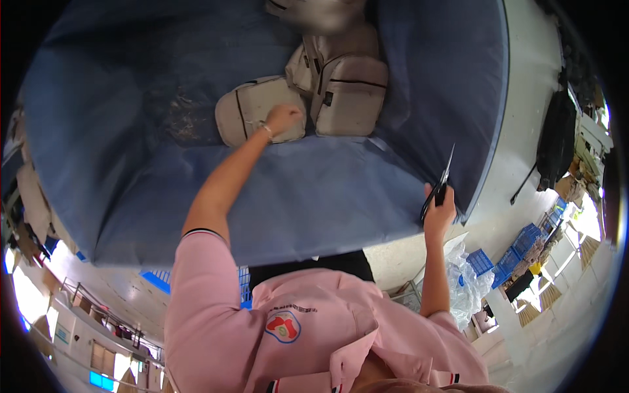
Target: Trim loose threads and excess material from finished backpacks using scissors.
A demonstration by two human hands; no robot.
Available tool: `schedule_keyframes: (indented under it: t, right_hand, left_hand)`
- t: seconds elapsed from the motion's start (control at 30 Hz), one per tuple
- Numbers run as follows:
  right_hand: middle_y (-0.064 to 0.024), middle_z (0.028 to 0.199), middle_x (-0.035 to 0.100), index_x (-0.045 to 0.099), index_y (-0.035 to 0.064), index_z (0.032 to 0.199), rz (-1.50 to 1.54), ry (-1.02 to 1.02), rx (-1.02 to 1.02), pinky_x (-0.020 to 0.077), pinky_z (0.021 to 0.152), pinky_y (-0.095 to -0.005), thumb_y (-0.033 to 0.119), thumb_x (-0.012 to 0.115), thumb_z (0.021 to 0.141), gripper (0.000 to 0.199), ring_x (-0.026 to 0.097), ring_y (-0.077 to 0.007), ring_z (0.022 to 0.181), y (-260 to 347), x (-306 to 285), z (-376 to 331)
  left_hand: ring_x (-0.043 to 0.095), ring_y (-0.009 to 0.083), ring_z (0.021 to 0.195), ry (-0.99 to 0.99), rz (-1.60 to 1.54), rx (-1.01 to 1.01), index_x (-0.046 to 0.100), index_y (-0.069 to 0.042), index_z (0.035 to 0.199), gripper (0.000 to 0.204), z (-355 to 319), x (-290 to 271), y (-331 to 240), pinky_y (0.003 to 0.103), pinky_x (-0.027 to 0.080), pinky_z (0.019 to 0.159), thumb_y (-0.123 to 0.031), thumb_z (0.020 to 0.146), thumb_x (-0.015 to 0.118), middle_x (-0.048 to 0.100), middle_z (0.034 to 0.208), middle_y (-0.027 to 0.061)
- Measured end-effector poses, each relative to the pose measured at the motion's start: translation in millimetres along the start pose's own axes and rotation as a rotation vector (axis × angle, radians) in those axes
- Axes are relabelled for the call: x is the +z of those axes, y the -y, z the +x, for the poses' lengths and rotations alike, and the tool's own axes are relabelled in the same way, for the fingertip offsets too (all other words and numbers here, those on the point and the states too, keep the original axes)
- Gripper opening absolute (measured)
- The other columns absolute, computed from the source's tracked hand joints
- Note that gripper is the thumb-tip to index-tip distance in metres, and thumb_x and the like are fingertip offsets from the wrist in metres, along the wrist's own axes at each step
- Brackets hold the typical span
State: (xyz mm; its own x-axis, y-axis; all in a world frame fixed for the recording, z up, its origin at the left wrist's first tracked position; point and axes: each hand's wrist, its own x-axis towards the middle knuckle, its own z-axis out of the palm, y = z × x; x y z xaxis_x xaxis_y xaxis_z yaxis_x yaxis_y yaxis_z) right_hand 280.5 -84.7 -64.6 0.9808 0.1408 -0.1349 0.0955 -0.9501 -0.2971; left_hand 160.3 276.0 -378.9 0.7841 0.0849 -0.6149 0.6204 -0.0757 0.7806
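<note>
A wide table (314, 209) draped in blue cloth fills most of the view, its near edge running just in front of the person in the pink shirt (308, 327). Toward the far edge, near the middle, lies a cluster of beige zippered bags (347, 92), overlapping one another, each with dark zip lines and a small dark tab.

The left hand (283, 119) is closed into a loose fist and presses down on the nearest bag (246, 108), a rounded beige one lying flat at the left of the cluster; a thin bracelet sits on that wrist. The right hand (439, 209) is held at the table's right edge, well apart from the bags, fingers wrapped around the dark handles of a pair of scissors (440, 183) whose blades point up and away.

Off the table to the right, the pale floor (524, 98) shows; crumpled clear plastic bags (462, 281) lie beside the person's right arm, with blue slatted crates (517, 249) just beyond them. A dark bag (555, 141) hangs farther along that side.
</note>
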Motion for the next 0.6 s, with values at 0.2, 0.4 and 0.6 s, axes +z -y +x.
schedule_keyframes:
  t: [0.2,0.4,0.6]
  right_hand:
    - [-0.0028,0.082,0.058,0.062,0.0004,0.105,0.009,0.058,0.098,0.0451,0.070,-0.0243,0.010,0.077,0.084,0.027,0.052,-0.0093,0.075,-9.7,-2.9,-4.8]
    - [-0.0094,0.088,0.065,0.061,0.0016,0.103,-0.001,0.159,0.178,0.0461,0.070,-0.0316,0.017,0.084,0.073,0.041,0.056,-0.0207,0.072,-14.0,-11.1,-5.9]
    - [-0.0071,0.083,0.062,0.060,0.0016,0.102,0.057,0.177,0.158,0.0458,0.066,-0.0307,0.017,0.087,0.069,0.046,0.055,-0.0194,0.068,-9.4,-4.5,-1.9]
  left_hand:
    - [0.065,0.0399,0.097,-0.053,0.394,-0.160,0.070,0.000,0.103,0.032,107.9,134.6,100.8,0.044,0.051,0.089,-0.028,0.092,0.060,0.071,0.105,0.0165]
    - [0.064,0.0410,0.102,-0.114,0.443,-0.368,0.070,0.001,0.107,0.037,151.9,185.9,143.1,0.046,0.051,0.090,-0.031,0.090,0.062,0.069,0.108,0.0207]
    - [0.064,0.0395,0.097,-0.024,0.620,-0.136,0.070,0.000,0.095,0.031,131.4,161.7,78.9,0.045,0.051,0.089,-0.029,0.085,0.068,0.068,0.097,0.0215]
